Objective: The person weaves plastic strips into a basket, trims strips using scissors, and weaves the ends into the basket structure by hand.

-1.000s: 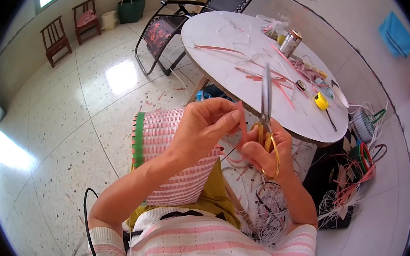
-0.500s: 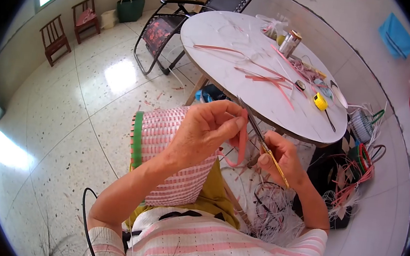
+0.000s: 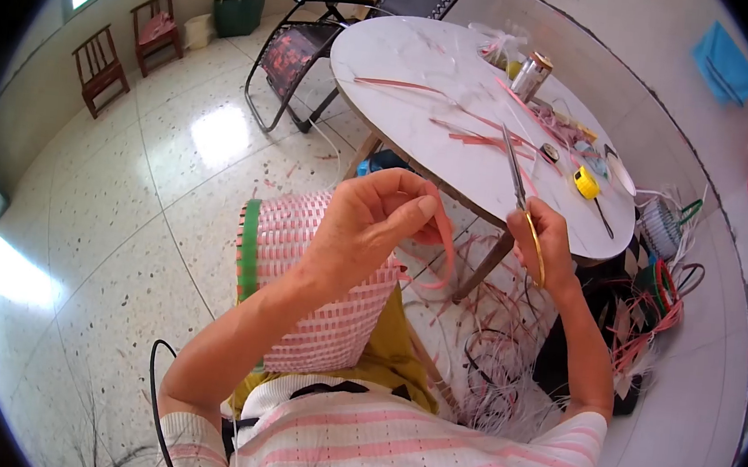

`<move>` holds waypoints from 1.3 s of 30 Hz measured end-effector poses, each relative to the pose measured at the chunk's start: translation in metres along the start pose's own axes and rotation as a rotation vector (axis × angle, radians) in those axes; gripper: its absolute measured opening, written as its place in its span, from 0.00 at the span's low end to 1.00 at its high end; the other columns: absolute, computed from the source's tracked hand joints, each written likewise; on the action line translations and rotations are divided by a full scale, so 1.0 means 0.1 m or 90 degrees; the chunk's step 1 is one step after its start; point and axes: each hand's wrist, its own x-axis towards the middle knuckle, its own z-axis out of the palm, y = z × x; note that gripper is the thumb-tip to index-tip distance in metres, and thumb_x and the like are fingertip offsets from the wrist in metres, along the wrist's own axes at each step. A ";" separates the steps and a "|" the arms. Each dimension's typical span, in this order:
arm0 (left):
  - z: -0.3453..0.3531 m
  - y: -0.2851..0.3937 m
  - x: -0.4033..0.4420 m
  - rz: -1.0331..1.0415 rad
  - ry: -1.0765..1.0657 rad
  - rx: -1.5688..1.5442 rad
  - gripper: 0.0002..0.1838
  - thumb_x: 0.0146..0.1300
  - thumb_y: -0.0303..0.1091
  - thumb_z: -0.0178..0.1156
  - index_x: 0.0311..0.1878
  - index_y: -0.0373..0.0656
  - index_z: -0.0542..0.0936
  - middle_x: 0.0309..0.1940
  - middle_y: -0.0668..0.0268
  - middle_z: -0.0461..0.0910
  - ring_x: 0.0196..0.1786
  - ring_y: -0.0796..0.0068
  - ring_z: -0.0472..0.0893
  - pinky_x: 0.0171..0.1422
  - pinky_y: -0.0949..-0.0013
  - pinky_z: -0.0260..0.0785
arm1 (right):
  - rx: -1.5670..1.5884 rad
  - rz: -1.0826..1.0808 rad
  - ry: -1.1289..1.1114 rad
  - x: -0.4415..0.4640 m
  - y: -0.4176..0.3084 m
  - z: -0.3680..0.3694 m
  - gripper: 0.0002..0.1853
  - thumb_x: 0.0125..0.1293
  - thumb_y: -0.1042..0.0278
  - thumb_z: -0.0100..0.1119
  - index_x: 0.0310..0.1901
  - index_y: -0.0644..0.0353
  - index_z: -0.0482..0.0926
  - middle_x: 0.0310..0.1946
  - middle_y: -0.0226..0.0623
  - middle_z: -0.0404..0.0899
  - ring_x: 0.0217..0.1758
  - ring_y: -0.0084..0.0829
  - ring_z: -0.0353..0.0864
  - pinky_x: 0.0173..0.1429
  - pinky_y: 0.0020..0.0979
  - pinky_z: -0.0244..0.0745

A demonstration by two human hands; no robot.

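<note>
My left hand [image 3: 375,216] pinches a pink plastic strip [image 3: 447,253], which loops down toward the edge of a woven basket. That pink and white basket [image 3: 296,316] lies on its side across my lap, its green band [image 3: 250,249] facing left. My right hand [image 3: 544,244] grips scissors [image 3: 518,177] by their gold handles, blades pointing up and slightly left. The scissors are apart from the strip, in front of the table edge.
A round white table [image 3: 389,57] holds pink strips [image 3: 489,141], a can [image 3: 531,76] and a yellow tape measure [image 3: 586,183]. Strip scraps [image 3: 496,369] litter the floor below. A folding recliner [image 3: 295,62] stands behind; a black bag [image 3: 563,366] lies at right.
My right hand has moved the scissors up and to the right, away from the pink strip. My left hand still holds the strip and has shifted slightly left.
</note>
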 end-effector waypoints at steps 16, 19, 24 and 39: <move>0.05 0.00 -0.04 -0.139 -0.022 -0.218 0.09 0.68 0.34 0.58 0.43 0.37 0.78 0.35 0.63 0.81 0.40 0.71 0.85 0.46 0.71 0.82 | 0.009 -0.082 -0.171 -0.39 -0.32 0.16 0.27 0.62 0.43 0.62 0.32 0.62 0.65 0.21 0.26 0.57 0.25 0.18 0.55 0.26 0.23 0.55; 0.06 0.02 -0.05 -0.130 0.001 -0.166 0.09 0.67 0.34 0.59 0.42 0.36 0.79 0.34 0.63 0.82 0.37 0.72 0.85 0.44 0.71 0.82 | 0.007 -0.083 -0.151 -0.40 -0.35 0.17 0.27 0.62 0.43 0.63 0.33 0.63 0.66 0.19 0.28 0.57 0.23 0.19 0.55 0.25 0.25 0.56; 0.12 0.00 -0.06 -0.058 0.024 -0.092 0.09 0.67 0.31 0.59 0.42 0.33 0.80 0.30 0.62 0.83 0.34 0.73 0.85 0.39 0.72 0.82 | -0.055 -0.061 -0.145 -0.43 -0.51 0.21 0.27 0.59 0.43 0.66 0.31 0.63 0.68 0.17 0.30 0.60 0.23 0.19 0.56 0.25 0.26 0.56; 0.19 0.08 -0.12 -0.051 0.024 0.079 0.10 0.67 0.25 0.57 0.47 0.29 0.78 0.34 0.62 0.82 0.37 0.78 0.83 0.44 0.75 0.80 | -0.084 -0.078 -0.091 -0.43 -0.42 0.29 0.29 0.60 0.44 0.66 0.24 0.62 0.64 0.14 0.31 0.56 0.21 0.20 0.52 0.22 0.27 0.53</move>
